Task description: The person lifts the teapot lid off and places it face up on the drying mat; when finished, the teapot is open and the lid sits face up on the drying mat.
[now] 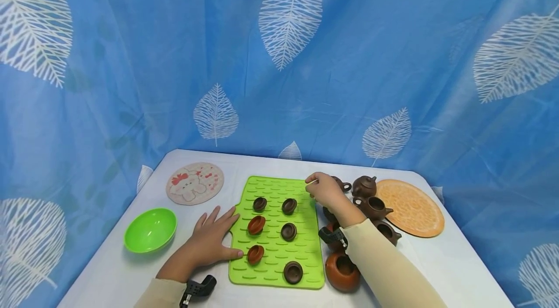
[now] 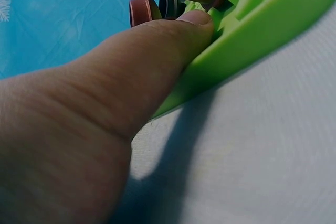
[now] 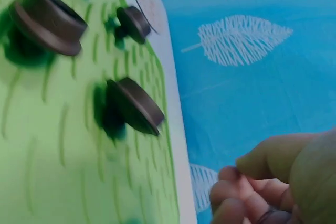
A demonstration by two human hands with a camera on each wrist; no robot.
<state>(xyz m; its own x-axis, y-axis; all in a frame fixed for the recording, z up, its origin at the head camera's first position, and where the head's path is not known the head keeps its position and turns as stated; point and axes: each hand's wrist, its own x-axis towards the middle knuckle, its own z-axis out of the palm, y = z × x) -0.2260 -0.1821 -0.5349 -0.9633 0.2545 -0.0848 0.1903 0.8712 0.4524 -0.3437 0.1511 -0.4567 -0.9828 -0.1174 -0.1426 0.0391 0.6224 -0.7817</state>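
Note:
A green ridged mat point(image 1: 271, 189) lies on the white table with several small clay cups on it, some red-brown point(image 1: 256, 224) and some dark brown point(image 1: 288, 231). My left hand point(image 1: 209, 237) lies flat on the table at the mat's left edge, its thumb point(image 2: 157, 51) pressing on the mat point(image 2: 262, 30) beside a red-brown cup point(image 2: 143, 10). My right hand point(image 1: 320, 190) is at the mat's far right corner with fingers curled, apparently pinching that corner. In the right wrist view its fingertips point(image 3: 236, 192) bunch together just past the mat point(image 3: 52, 145) and dark cups point(image 3: 134, 106).
Brown clay teapots point(image 1: 364, 186) point(image 1: 375, 207) and an open clay pot point(image 1: 342, 271) cluster right of the mat under my right forearm. An orange round plate point(image 1: 410, 207) lies far right, a green bowl point(image 1: 150, 229) at left, a patterned round coaster point(image 1: 195, 183) behind it. Blue curtain surrounds the table.

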